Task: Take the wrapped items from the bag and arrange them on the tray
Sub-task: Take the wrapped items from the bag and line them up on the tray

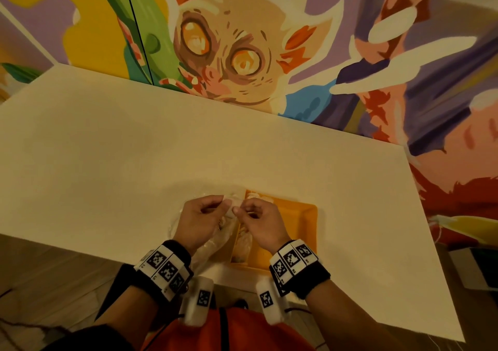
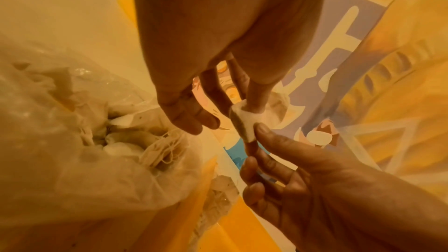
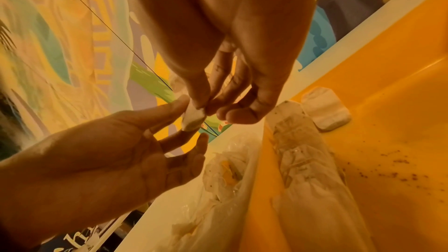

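A small white wrapped item (image 2: 243, 124) is held up between both hands, above the seam where the bag meets the tray, near the worktop's front edge. The left hand (image 1: 200, 220) pinches one end of it between thumb and fingertips; the right hand (image 1: 260, 220) pinches the other end the same way, its remaining fingers loosely curled.

The clear plastic bag (image 2: 80, 141) lies crumpled on the worktop (image 1: 107, 148) just left of the tray, its mouth open on more pale wrapped pieces and stringy white material inside. The orange tray (image 1: 301, 216) sits touching the bag's right side. Along the tray's left wall runs a row of wrapped items (image 3: 305, 170), and one more white wrapped piece (image 3: 326, 111) lies at the far end beside it. Dark crumbs speckle the tray floor. A painted mural (image 1: 242, 54) rises behind the worktop's far edge.
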Motion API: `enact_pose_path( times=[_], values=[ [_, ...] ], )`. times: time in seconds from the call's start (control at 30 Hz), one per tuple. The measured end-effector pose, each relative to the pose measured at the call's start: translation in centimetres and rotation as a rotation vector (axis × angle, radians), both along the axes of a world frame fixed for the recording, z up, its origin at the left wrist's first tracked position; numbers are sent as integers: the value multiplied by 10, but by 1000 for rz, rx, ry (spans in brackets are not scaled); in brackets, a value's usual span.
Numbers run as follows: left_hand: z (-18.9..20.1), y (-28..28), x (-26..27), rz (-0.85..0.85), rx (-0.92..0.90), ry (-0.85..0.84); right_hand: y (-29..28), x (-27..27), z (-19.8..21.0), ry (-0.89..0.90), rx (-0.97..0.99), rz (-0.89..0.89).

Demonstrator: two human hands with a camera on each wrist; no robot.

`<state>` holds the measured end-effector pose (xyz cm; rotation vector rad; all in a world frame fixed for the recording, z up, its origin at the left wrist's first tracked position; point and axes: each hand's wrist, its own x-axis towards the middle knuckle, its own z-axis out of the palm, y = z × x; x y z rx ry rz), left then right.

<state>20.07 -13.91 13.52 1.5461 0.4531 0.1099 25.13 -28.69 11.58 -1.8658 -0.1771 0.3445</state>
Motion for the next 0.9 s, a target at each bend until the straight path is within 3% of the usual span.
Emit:
enact_pose_path(
  times=[0.13,0.5,0.9],
  values=[
    [-1,-1,-1,-31,37,44,-4,2,-1,-11,-10,-26],
    [-15,-12,-10,-337,611,237,-46,30,-13,78,-180,-196],
    [-34,-24,-5,-480,793,251,-65,50,-49,288,-408,-248]
  ],
)
